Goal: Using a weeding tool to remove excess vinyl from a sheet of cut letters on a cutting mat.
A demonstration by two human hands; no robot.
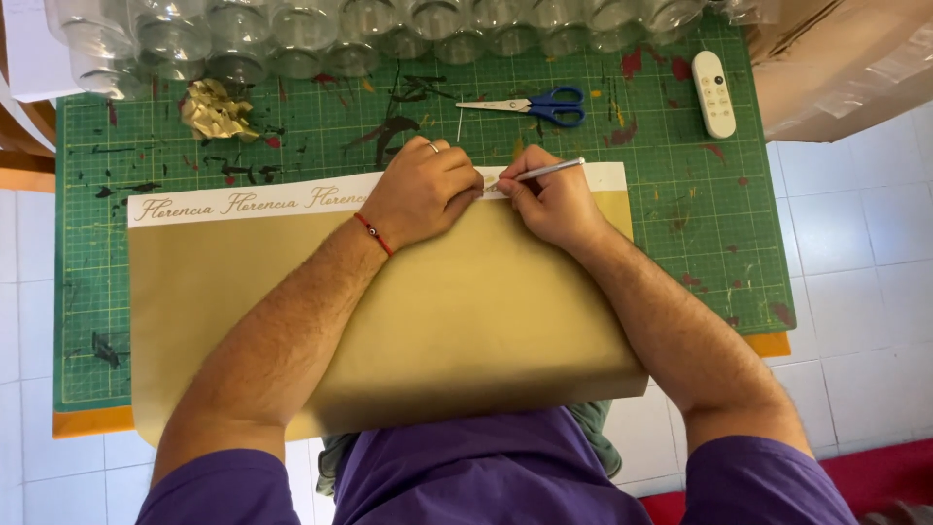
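Note:
A large gold sheet [437,311] lies across the green cutting mat [700,224], with a white strip [243,202] of cursive gold lettering along its far edge. My left hand [423,190] presses down on that strip near the middle, fingers curled, a ring on one finger and a red cord on the wrist. My right hand [549,199] holds a thin silver pointed tool [539,173] like a pen, its tip on the strip just beside my left fingertips.
Blue-handled scissors [533,105] lie on the mat beyond my hands. A crumpled gold scrap [216,112] sits at the far left, a white remote [714,93] at the far right. Clear glass jars [321,34] line the back edge. White floor tiles surround the mat.

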